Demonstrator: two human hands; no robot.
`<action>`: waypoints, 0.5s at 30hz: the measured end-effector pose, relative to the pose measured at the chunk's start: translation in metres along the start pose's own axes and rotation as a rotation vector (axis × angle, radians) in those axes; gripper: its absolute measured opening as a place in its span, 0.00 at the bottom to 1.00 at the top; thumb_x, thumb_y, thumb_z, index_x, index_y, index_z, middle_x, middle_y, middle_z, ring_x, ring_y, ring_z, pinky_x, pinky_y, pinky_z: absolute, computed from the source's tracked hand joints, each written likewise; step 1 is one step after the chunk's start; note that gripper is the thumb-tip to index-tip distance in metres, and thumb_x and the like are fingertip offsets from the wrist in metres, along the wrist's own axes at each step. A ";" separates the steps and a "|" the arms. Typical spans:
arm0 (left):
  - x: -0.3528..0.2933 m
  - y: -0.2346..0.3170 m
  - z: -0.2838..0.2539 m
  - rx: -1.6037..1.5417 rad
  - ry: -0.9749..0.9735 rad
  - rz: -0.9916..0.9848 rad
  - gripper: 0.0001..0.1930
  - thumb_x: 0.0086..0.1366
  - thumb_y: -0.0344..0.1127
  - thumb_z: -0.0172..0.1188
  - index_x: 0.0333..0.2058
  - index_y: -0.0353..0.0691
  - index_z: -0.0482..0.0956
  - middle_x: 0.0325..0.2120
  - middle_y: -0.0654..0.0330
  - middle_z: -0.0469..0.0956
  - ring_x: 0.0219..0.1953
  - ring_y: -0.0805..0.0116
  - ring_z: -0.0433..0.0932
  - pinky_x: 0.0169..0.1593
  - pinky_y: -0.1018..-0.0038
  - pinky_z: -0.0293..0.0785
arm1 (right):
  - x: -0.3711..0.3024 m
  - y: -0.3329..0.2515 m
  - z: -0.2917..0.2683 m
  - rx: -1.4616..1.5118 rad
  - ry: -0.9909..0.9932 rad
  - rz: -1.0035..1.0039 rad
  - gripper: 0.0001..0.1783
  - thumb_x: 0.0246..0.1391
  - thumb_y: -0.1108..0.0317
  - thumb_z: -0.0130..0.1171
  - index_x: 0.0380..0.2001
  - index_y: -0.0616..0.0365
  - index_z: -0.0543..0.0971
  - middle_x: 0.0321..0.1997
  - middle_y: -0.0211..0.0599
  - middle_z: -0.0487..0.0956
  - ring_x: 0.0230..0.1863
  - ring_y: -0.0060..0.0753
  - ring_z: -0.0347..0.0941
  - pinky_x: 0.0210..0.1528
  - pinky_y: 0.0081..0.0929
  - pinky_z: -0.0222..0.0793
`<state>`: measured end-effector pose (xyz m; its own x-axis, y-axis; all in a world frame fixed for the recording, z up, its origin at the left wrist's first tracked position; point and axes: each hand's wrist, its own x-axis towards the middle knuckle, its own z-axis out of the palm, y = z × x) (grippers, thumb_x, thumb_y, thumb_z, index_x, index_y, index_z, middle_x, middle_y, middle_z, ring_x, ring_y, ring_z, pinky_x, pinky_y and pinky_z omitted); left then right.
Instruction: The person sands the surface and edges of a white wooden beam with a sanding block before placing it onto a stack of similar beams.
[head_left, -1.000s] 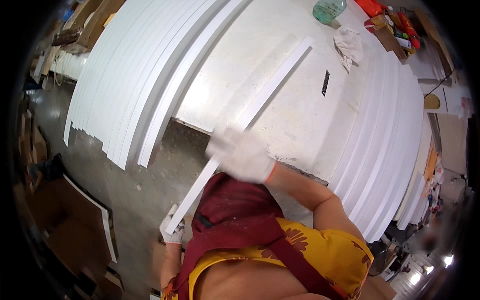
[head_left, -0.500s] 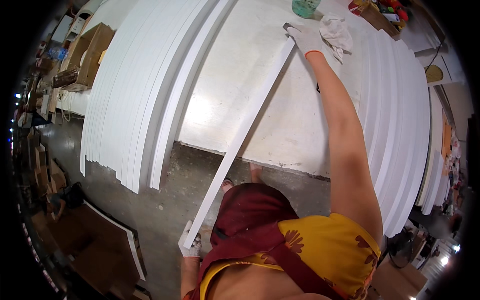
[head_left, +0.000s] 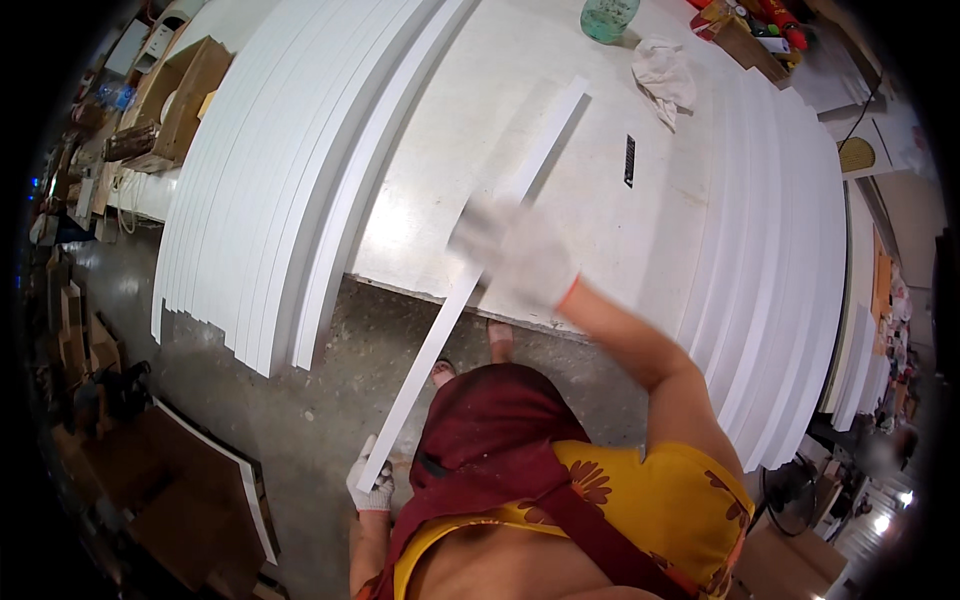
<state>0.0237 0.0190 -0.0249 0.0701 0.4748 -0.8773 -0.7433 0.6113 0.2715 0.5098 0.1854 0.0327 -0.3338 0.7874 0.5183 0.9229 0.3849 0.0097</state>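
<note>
The gloved left hand (head_left: 371,476) pinches the near end of a white strip (head_left: 434,346); the gloved right hand (head_left: 520,252), blurred, is over the strip's middle, and whether it grips cannot be told. The strip slants across the near edge of a white table (head_left: 420,225), between a left row (head_left: 270,180) and a right row (head_left: 770,250) of similar strips.

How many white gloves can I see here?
2: the left hand wears one at the near end of the white strip; the right hand, blurred, wears the other partway along it. Others may be hidden.
</note>
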 end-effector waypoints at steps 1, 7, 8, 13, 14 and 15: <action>0.000 0.000 0.001 -0.019 -0.006 -0.001 0.31 0.64 0.25 0.44 0.68 0.28 0.60 0.32 0.44 0.79 0.16 0.63 0.73 0.15 0.77 0.71 | 0.001 -0.034 -0.019 0.162 -0.157 -0.018 0.21 0.53 0.58 0.59 0.52 0.41 0.78 0.58 0.38 0.75 0.46 0.39 0.76 0.42 0.36 0.76; 0.001 0.002 -0.012 0.051 -0.001 0.037 0.30 0.65 0.27 0.45 0.67 0.28 0.61 0.35 0.42 0.80 0.16 0.62 0.75 0.14 0.76 0.71 | 0.000 0.013 -0.014 0.147 -0.242 0.004 0.25 0.57 0.56 0.59 0.58 0.42 0.77 0.58 0.42 0.76 0.54 0.42 0.75 0.50 0.39 0.76; -0.001 0.002 -0.014 0.050 0.006 0.042 0.30 0.65 0.27 0.46 0.66 0.27 0.62 0.36 0.41 0.80 0.16 0.62 0.75 0.13 0.75 0.70 | 0.009 0.062 -0.004 0.035 -0.229 0.104 0.24 0.58 0.56 0.56 0.59 0.41 0.77 0.58 0.39 0.76 0.54 0.43 0.75 0.50 0.41 0.75; 0.011 0.012 -0.015 0.614 -0.294 0.078 0.20 0.66 0.30 0.49 0.53 0.25 0.74 0.33 0.42 0.82 0.17 0.62 0.76 0.17 0.73 0.71 | 0.011 0.274 0.053 -0.331 0.047 0.685 0.21 0.62 0.47 0.51 0.54 0.33 0.80 0.57 0.31 0.79 0.52 0.45 0.77 0.51 0.46 0.72; 0.007 0.011 -0.021 1.228 -0.279 0.330 0.17 0.67 0.32 0.49 0.49 0.25 0.76 0.31 0.44 0.82 0.18 0.63 0.76 0.19 0.72 0.72 | 0.013 0.279 0.065 -0.348 0.035 0.671 0.21 0.61 0.47 0.51 0.54 0.33 0.80 0.57 0.31 0.79 0.51 0.45 0.77 0.51 0.47 0.72; 0.006 0.008 -0.028 1.450 -0.234 0.464 0.15 0.66 0.33 0.51 0.46 0.29 0.78 0.29 0.47 0.81 0.19 0.61 0.77 0.22 0.70 0.73 | 0.014 0.282 0.067 -0.374 0.021 0.660 0.21 0.61 0.46 0.52 0.54 0.32 0.80 0.56 0.31 0.79 0.49 0.45 0.77 0.51 0.47 0.72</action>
<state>-0.0002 0.0089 -0.0395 0.2252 0.7919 -0.5676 0.5263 0.3914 0.7549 0.7524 0.3367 -0.0146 0.3110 0.7868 0.5331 0.9346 -0.3551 -0.0211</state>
